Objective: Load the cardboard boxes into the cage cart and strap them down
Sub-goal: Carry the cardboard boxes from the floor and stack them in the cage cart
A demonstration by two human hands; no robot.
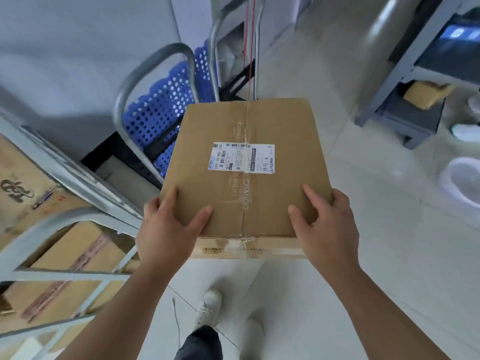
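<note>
I hold a flat brown cardboard box (272, 126) in front of me above the floor, taped along its middle, with a white shipping label on top. My left hand (166, 229) grips its near left corner and my right hand (327, 224) grips its near right corner, thumbs on the lid. Beyond the box stands the cart (153, 66), with grey metal tube rails, a blue perforated deck and red cords hanging along its far upright. The box covers part of the cart's deck.
A grey metal shelf rack (65, 170) on my left holds several taped cardboard boxes. Another rack (405, 63) with a small box stands at the right. A white round bin (465, 183) sits on the pale tiled floor. My white shoes show below.
</note>
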